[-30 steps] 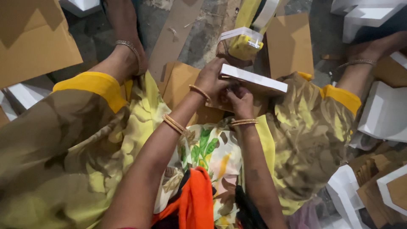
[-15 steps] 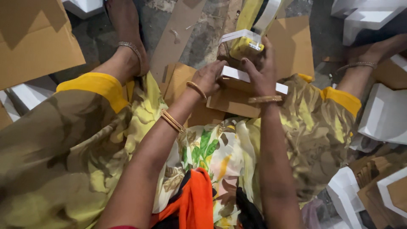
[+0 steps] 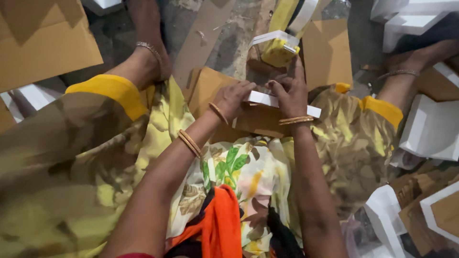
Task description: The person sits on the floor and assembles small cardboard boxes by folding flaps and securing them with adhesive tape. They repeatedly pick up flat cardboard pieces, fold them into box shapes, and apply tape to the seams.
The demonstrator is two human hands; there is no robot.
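Together, left hand [image 3: 233,98] and right hand [image 3: 290,91] grip a white-edged cardboard box [image 3: 267,114]; its contents are hidden.

Floor [image 3: 229,33]: rough grey concrete, dim light, scuffed. Big brown cardboard sheet [image 3: 43,43] upper left, another cardboard piece [image 3: 327,48] top centre-right. White box pieces [image 3: 430,129] stacked along right edge, more white pieces [image 3: 406,14] top right. No walls or windows in view.

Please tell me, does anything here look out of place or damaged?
Nothing looks damaged. Both hands, left hand and right hand, hold a white-edged cardboard piece over the lap. Loose cardboard sheets lie scattered on the floor.
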